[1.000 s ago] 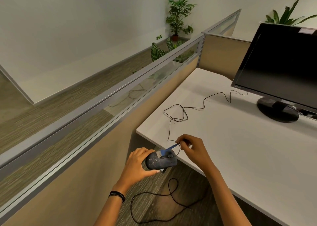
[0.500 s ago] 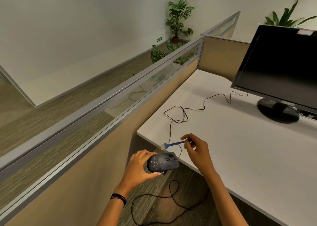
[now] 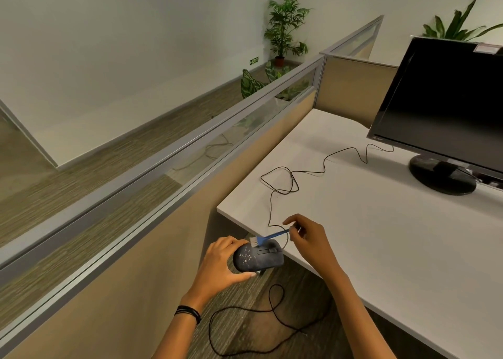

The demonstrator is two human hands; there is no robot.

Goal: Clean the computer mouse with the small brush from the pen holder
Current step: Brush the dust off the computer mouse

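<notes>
The wide white tabletop (image 3: 381, 249) ends near six o'clock. Just off its edge, the left hand (image 3: 217, 263) has its grip wrapped round the dusty black plastic computer mouse (image 3: 257, 258), likely so the dirt falls on the floor. From two o'clock, the right hand (image 3: 310, 238) pinches the small blue brush (image 3: 268, 237), with its bristles at the mouse's far edge.

This was an office laid out in cubicles. A white desk (image 3: 381, 249) stood on the right, with a black monitor (image 3: 441, 99) at its far side and a thin cable (image 3: 310, 171) trailing across the top. A tan partition (image 3: 177, 236), capped with a glass strip and a metal rail, fenced the desk on the left and far sides. Beyond it lay a carpeted aisle (image 3: 95, 168), potted plants (image 3: 285, 26) and a green exit sign (image 3: 254, 60) low on the far wall.
</notes>
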